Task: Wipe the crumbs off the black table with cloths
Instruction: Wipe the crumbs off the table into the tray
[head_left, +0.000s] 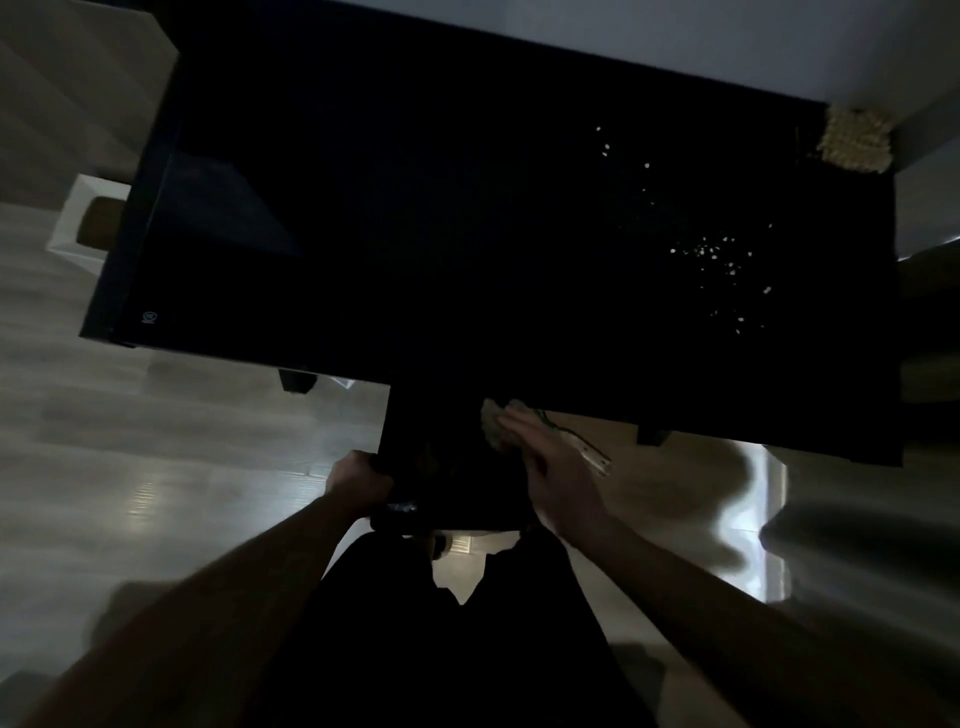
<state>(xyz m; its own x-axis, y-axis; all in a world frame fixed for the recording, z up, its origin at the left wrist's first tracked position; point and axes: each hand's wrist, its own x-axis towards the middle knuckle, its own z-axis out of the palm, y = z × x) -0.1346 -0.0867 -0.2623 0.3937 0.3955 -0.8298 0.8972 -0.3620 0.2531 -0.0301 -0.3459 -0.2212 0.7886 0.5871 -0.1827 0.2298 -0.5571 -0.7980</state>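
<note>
The black table (415, 208) fills the upper half of the dim head view. Pale crumbs (711, 254) lie scattered over its right part. Below its near edge sits a black box-like container (441, 447). My left hand (358, 480) grips the container's left near corner. My right hand (550, 457) lies flat with straight fingers over a crumpled grey cloth (491, 423) at the container's right side, close to the table edge. A second, yellowish knobbly cloth (854, 137) rests on the table's far right corner.
A white square bin (78, 223) stands on the pale wooden floor (156, 467) left of the table. A light wall (675, 31) runs behind the table. Dark furniture (930, 322) sits at the right edge. My dark-clothed legs fill the bottom centre.
</note>
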